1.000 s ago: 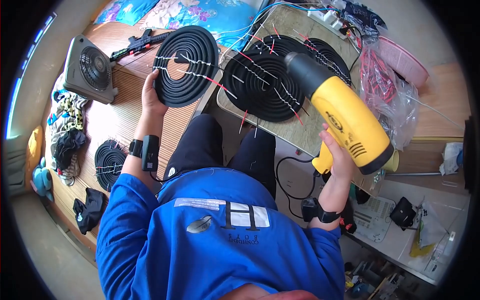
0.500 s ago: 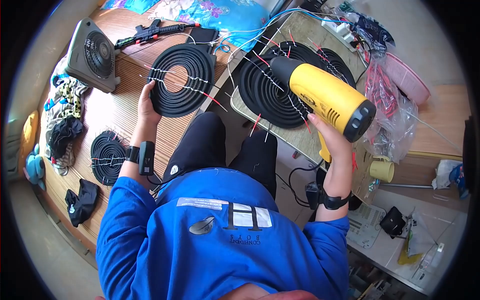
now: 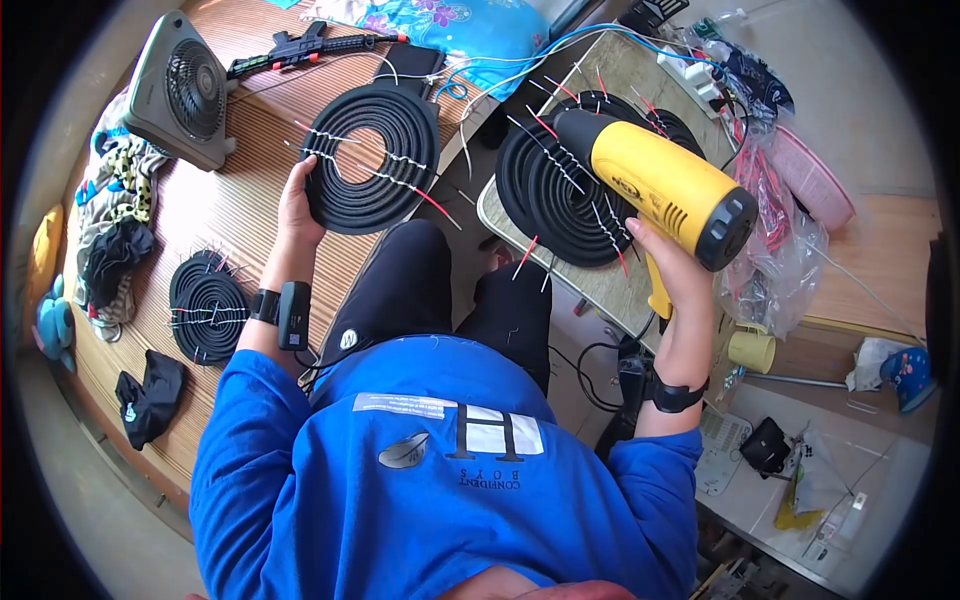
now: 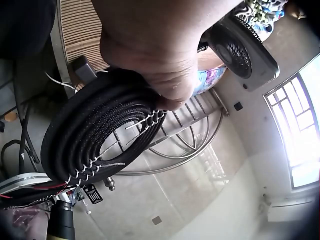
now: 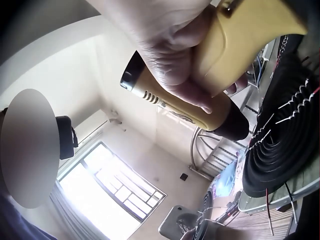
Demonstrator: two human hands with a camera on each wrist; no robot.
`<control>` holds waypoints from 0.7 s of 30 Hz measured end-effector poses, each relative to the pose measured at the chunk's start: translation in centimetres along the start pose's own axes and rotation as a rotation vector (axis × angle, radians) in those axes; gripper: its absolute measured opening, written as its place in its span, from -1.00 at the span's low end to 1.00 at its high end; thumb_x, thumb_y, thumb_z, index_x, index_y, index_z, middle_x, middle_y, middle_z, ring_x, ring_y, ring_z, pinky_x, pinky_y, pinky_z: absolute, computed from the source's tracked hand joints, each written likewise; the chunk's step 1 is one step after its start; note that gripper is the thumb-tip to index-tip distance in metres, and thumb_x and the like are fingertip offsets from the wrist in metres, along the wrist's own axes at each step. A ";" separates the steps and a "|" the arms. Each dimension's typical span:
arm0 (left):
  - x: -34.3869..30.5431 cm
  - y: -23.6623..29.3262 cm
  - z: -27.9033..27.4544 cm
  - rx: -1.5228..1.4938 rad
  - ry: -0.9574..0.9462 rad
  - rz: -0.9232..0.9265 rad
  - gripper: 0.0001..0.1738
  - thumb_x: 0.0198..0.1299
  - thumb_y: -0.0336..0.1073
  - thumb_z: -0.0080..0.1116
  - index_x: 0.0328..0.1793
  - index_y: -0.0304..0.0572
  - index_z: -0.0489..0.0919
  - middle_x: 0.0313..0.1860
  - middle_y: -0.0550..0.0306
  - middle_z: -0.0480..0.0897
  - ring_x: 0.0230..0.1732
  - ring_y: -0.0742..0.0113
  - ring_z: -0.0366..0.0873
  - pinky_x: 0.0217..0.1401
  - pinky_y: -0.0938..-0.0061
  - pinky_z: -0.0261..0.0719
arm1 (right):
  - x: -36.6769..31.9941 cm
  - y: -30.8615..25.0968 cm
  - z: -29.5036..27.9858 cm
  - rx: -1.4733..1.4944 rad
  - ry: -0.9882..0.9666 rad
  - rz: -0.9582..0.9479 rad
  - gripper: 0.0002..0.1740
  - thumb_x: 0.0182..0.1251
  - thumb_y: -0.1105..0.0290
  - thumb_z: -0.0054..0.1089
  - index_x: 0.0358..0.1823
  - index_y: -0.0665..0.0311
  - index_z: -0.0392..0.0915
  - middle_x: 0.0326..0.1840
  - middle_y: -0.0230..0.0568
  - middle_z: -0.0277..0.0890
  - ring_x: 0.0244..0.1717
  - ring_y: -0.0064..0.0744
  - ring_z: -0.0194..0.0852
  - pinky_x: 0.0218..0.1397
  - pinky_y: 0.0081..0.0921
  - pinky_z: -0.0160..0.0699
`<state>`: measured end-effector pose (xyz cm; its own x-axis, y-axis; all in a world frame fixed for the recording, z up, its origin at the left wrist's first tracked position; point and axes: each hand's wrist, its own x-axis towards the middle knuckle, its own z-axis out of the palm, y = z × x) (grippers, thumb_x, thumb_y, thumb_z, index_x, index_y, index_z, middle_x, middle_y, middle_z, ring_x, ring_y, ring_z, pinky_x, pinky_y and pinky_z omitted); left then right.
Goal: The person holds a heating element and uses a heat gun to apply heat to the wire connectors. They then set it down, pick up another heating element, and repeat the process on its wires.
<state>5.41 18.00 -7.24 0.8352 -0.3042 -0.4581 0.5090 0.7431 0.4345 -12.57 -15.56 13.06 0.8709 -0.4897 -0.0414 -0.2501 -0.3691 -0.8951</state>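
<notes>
My left hand [image 3: 298, 205] grips the left edge of a flat black coil of ribbed tubing [image 3: 375, 212], thumb on its upper face. Twisted silver wires tie its rings, and one end has a red sleeve. In my right hand [image 3: 678, 268] is a yellow heat gun [image 3: 665, 185], held by its handle, with the black nozzle pointing left over more black coils [image 3: 528, 205] on the small table. The left wrist view shows the held coil [image 4: 70, 135] tilted, with the nozzle [image 4: 61, 220] below it. The right wrist view shows fingers wrapped around the yellow handle [image 5: 225, 47].
Another tied coil [image 3: 208, 310] lies on the slatted mat at left, near a black cloth [image 3: 150, 400]. A box fan [image 3: 185, 95] and toy rifle [image 3: 305, 45] are behind. Right of the table [image 3: 600, 290] are a power strip [image 3: 695, 70], pink basket [image 3: 805, 180] and yellow mug [image 3: 752, 350].
The held coil has come slightly down and turned flatter toward the head camera. The heat gun has swung to a more level angle, its nozzle shifting left and then slightly back.
</notes>
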 end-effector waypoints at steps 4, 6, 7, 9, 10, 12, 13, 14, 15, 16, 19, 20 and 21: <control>0.2 0.1 -0.3 -0.010 0.004 -0.008 -0.79 0.05 -0.28 0.00 -0.26 -0.26 0.50 -0.42 0.14 0.59 -0.44 0.35 0.55 -0.30 0.50 0.56 | 0.6 -0.6 0.9 0.030 -0.024 -0.045 -0.51 -0.11 0.61 0.25 -0.05 0.35 0.37 -0.13 -0.25 0.44 -0.12 -0.47 0.39 -0.05 -0.57 0.37; 0.2 0.0 -0.3 -0.015 0.006 -0.012 -0.79 0.05 -0.29 0.00 -0.26 -0.26 0.50 -0.42 0.14 0.59 -0.44 0.35 0.55 -0.30 0.50 0.56 | 0.9 -0.7 1.2 0.055 -0.038 -0.054 -0.51 -0.11 0.61 0.26 -0.05 0.35 0.38 -0.14 -0.25 0.44 -0.12 -0.47 0.39 -0.05 -0.56 0.37; 0.1 0.0 -0.1 -0.014 0.002 -0.010 -0.79 0.05 -0.29 0.00 -0.26 -0.26 0.50 -0.42 0.14 0.59 -0.44 0.35 0.55 -0.30 0.51 0.56 | 1.0 -0.6 1.3 0.050 -0.030 -0.042 -0.50 -0.12 0.61 0.25 -0.04 0.35 0.36 -0.12 -0.24 0.44 -0.11 -0.47 0.40 -0.05 -0.56 0.37; 0.1 0.1 0.1 -0.011 -0.004 -0.002 -0.80 0.05 -0.28 0.00 -0.26 -0.26 0.49 -0.42 0.15 0.59 -0.44 0.36 0.56 -0.30 0.51 0.56 | 1.4 -0.3 1.5 0.043 -0.017 -0.020 -0.47 -0.14 0.63 0.25 -0.03 0.37 0.34 -0.10 -0.22 0.44 -0.11 -0.46 0.42 -0.04 -0.55 0.38; 0.0 0.1 0.1 -0.012 -0.002 -0.001 -0.80 0.05 -0.28 0.00 -0.26 -0.26 0.49 -0.42 0.15 0.59 -0.44 0.36 0.56 -0.30 0.51 0.56 | 1.6 -0.3 1.6 0.043 -0.019 -0.020 -0.47 -0.14 0.63 0.25 -0.03 0.37 0.34 -0.10 -0.22 0.44 -0.11 -0.46 0.42 -0.04 -0.55 0.38; 0.0 0.0 0.1 0.011 0.000 0.002 -0.79 0.05 -0.28 0.00 -0.26 -0.26 0.49 -0.42 0.14 0.59 -0.44 0.36 0.56 -0.31 0.52 0.56 | 1.9 -0.2 1.7 0.030 -0.038 -0.059 -0.45 -0.14 0.63 0.24 -0.01 0.37 0.33 -0.10 -0.22 0.44 -0.10 -0.46 0.42 -0.03 -0.55 0.37; 0.0 0.0 0.2 0.022 0.000 0.003 -0.79 0.05 -0.28 0.00 -0.26 -0.26 0.48 -0.42 0.14 0.59 -0.44 0.36 0.56 -0.31 0.52 0.56 | 1.9 -0.2 1.6 0.022 -0.047 -0.080 -0.45 -0.14 0.64 0.24 -0.01 0.37 0.32 -0.10 -0.22 0.44 -0.10 -0.46 0.42 -0.03 -0.55 0.37; -0.1 -0.1 0.3 0.021 0.000 0.002 -0.79 0.05 -0.28 0.00 -0.26 -0.26 0.48 -0.42 0.14 0.59 -0.44 0.36 0.56 -0.31 0.52 0.56 | 1.8 -0.3 1.7 0.021 -0.046 -0.079 -0.45 -0.14 0.64 0.24 -0.01 0.37 0.32 -0.10 -0.22 0.44 -0.10 -0.46 0.42 -0.03 -0.55 0.37; -0.1 -0.1 0.4 0.012 -0.007 -0.003 -0.79 0.05 -0.28 0.00 -0.27 -0.26 0.48 -0.42 0.14 0.59 -0.44 0.36 0.55 -0.31 0.53 0.56 | 1.8 -0.5 1.8 0.015 -0.036 -0.071 -0.44 -0.14 0.64 0.24 0.00 0.36 0.31 -0.09 -0.22 0.43 -0.10 -0.46 0.42 -0.03 -0.55 0.37; -0.2 -0.1 0.6 0.003 -0.014 -0.006 -0.79 0.05 -0.28 0.00 -0.27 -0.26 0.48 -0.42 0.15 0.59 -0.44 0.37 0.55 -0.32 0.53 0.56 | 1.8 -0.8 2.0 0.009 -0.028 -0.064 -0.43 -0.14 0.64 0.24 0.01 0.36 0.31 -0.09 -0.22 0.43 -0.09 -0.46 0.41 -0.02 -0.55 0.37; -0.2 0.0 0.2 -0.009 -0.021 -0.010 -0.80 0.05 -0.28 0.00 -0.27 -0.26 0.48 -0.43 0.15 0.58 -0.44 0.37 0.55 -0.32 0.52 0.57 | 1.6 -1.3 1.9 0.028 -0.051 -0.050 -0.46 -0.14 0.64 0.25 -0.01 0.35 0.33 -0.10 -0.22 0.43 -0.10 -0.46 0.41 -0.03 -0.55 0.36; -0.2 0.0 0.1 -0.010 -0.025 -0.012 -0.80 0.05 -0.28 0.01 -0.28 -0.26 0.48 -0.43 0.15 0.59 -0.44 0.37 0.56 -0.32 0.52 0.57 | 1.5 -1.4 1.7 0.054 -0.077 -0.045 -0.49 -0.14 0.63 0.26 -0.05 0.35 0.37 -0.11 -0.23 0.44 -0.11 -0.46 0.40 -0.04 -0.56 0.36; -0.1 0.0 0.0 -0.012 -0.031 -0.015 -0.80 0.05 -0.28 0.01 -0.28 -0.26 0.48 -0.43 0.14 0.59 -0.44 0.37 0.56 -0.32 0.52 0.57 | 1.4 -1.5 1.6 0.080 -0.102 -0.040 -0.52 -0.14 0.62 0.27 -0.08 0.34 0.40 -0.13 -0.24 0.44 -0.13 -0.47 0.40 -0.05 -0.57 0.36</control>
<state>5.34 18.01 -7.15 0.8339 -0.3332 -0.4400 0.5188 0.7454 0.4186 -10.35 -14.43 13.67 0.9191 -0.3913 -0.0460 -0.1830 -0.3207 -0.9293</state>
